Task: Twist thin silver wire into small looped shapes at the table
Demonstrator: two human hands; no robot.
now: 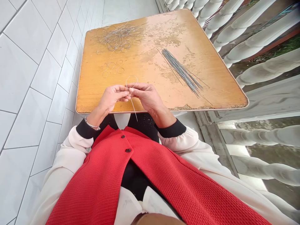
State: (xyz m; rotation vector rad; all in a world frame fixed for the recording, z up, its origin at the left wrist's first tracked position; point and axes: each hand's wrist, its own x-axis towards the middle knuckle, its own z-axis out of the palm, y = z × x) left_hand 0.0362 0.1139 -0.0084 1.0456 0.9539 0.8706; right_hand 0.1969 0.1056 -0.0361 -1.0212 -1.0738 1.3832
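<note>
A thin metal wire (134,108) is pinched between both hands over the front edge of the table. Its upper part curves into a loop above the fingers, and a straight tail hangs down toward my lap. My left hand (113,97) is closed on the wire from the left, thumb against fingers. From the right, my right hand (146,95) grips it too, its fingertips touching those of the left. Just beyond the hands lies a small bent wire piece (113,67) with several loops. The exact crossing of the wire is hidden by the fingertips.
A worn wooden table (93,90) stands before me. A bundle of straight wires (181,72) lies on its right side, with a few loose ones alongside. A tangled heap of looped wire (119,37) sits at the far left. White tiled wall (41,78) left, balusters (253,43) right.
</note>
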